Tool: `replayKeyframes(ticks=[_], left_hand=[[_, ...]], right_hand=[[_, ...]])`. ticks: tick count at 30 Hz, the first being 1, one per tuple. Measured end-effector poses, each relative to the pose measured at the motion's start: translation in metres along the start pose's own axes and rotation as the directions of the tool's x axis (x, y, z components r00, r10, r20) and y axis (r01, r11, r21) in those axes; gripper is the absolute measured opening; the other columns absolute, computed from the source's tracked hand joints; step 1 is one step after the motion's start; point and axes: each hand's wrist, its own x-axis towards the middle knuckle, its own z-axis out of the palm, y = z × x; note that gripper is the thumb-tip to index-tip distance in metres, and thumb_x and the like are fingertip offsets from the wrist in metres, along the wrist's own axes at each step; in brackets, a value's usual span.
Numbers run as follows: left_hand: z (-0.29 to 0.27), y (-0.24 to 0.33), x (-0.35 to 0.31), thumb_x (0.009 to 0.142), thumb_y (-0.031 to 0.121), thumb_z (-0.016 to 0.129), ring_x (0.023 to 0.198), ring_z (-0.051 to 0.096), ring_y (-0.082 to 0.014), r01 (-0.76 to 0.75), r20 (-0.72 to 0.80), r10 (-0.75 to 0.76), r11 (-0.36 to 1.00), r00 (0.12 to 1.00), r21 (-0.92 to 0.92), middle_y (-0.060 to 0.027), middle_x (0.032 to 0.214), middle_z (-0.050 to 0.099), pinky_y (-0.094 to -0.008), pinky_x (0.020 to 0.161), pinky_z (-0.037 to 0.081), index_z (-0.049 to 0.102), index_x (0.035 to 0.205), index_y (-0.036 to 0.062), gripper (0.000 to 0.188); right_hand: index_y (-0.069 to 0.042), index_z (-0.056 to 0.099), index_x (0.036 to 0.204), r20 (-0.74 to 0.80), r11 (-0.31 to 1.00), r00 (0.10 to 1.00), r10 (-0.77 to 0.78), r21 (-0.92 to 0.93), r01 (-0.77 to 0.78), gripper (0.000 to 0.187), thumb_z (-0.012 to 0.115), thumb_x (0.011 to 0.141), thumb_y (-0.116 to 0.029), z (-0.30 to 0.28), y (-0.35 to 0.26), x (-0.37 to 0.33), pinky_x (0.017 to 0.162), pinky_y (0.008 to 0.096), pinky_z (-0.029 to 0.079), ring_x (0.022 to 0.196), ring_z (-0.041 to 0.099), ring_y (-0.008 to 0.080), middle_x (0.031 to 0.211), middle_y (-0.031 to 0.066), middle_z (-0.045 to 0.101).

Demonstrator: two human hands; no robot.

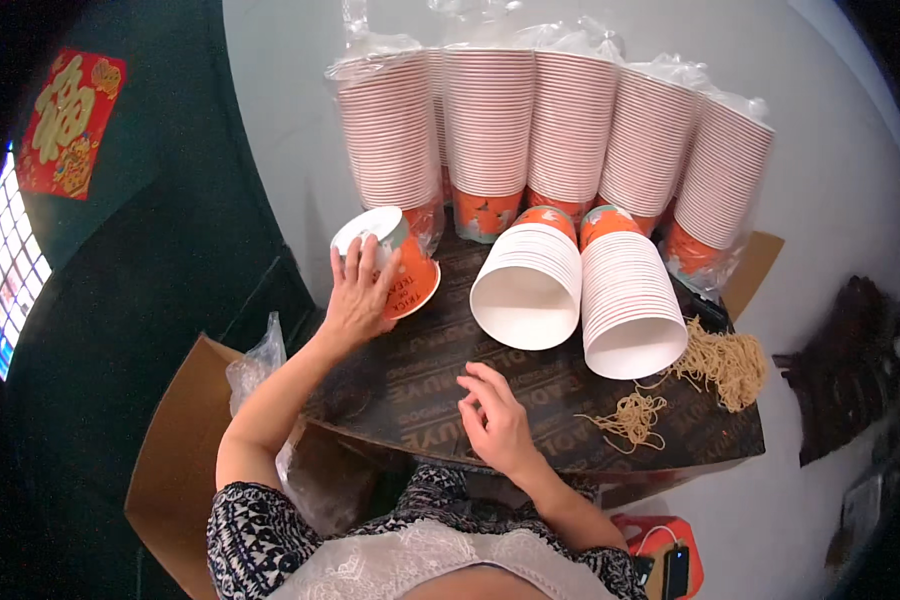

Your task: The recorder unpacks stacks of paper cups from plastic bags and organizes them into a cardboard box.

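Observation:
At the left of the dark table, an orange paper cup (pixel 418 282) stands upside down, its wide rim on the tabletop and its pale base up. My left hand (pixel 360 300) grips it from the near side, fingers curled over the base and side; the thumb's contact is partly hidden. My right hand (pixel 498 420) hovers over the table's front edge, fingers loosely bent and apart, with nothing visible in it. Beyond it lie two nested stacks of paper cups, a left stack (pixel 526 285) and a longer right stack (pixel 635 310), with white mouths toward me.
Several tall bagged cup stacks (pixel 490 125) line the wall. Tan string lies in a large bundle (pixel 725 365) and a small tangle (pixel 635 415) at the right. An open cardboard box (pixel 175 460) with clear plastic stands below left; a phone (pixel 676 570) rests on a red stool (pixel 692 535).

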Motion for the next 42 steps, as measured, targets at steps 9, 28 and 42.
replayKeyframes(ticks=[9, 28, 42], left_hand=[[0.009, 0.029, -0.007, 0.058, 0.027, 0.086, 0.130, 0.034, -0.0410, -0.112, -0.140, 0.082, 0.968, 0.987, -0.223, -0.0216, 0.141, 0.035, -0.0592, 0.107, 0.027, 0.044, 0.131, 0.0058, 0.087], [0.045, 0.122, 0.066, 0.077, 0.000, 0.069, 0.072, 0.057, -0.0347, -0.059, -0.375, -0.320, 0.689, 0.870, -0.723, -0.0153, 0.081, 0.053, -0.0423, 0.060, 0.047, 0.051, 0.085, 0.0021, 0.020], [0.021, 0.127, 0.059, 0.077, 0.003, 0.065, 0.060, 0.060, -0.0358, 0.111, -0.319, -0.372, 0.784, 0.872, -0.611, -0.0162, 0.067, 0.056, -0.0436, 0.053, 0.047, 0.053, 0.079, 0.0039, 0.012]], right_hand=[[0.002, 0.065, 0.102, -0.152, 0.991, 0.988, -0.011, -0.132, -0.009, 0.019, 0.062, 0.083, 0.004, -0.048, 0.007, 0.006, 0.061, 0.0275, 0.050, 0.074, 0.064, 0.0208, 0.102, 0.0147, 0.065], [0.000, 0.060, 0.098, -0.381, 0.878, 0.924, 0.037, -0.429, -0.212, 0.016, 0.065, 0.083, 0.000, -0.100, 0.025, 0.003, 0.057, 0.0338, 0.047, 0.063, 0.059, 0.0236, 0.084, 0.0110, 0.059], [0.000, 0.063, 0.097, -0.399, 0.911, 0.895, 0.202, -0.258, -0.320, 0.009, 0.062, 0.088, -0.002, -0.124, 0.034, -0.034, 0.057, 0.0252, 0.048, 0.065, 0.063, 0.0145, 0.084, 0.0087, 0.062]])
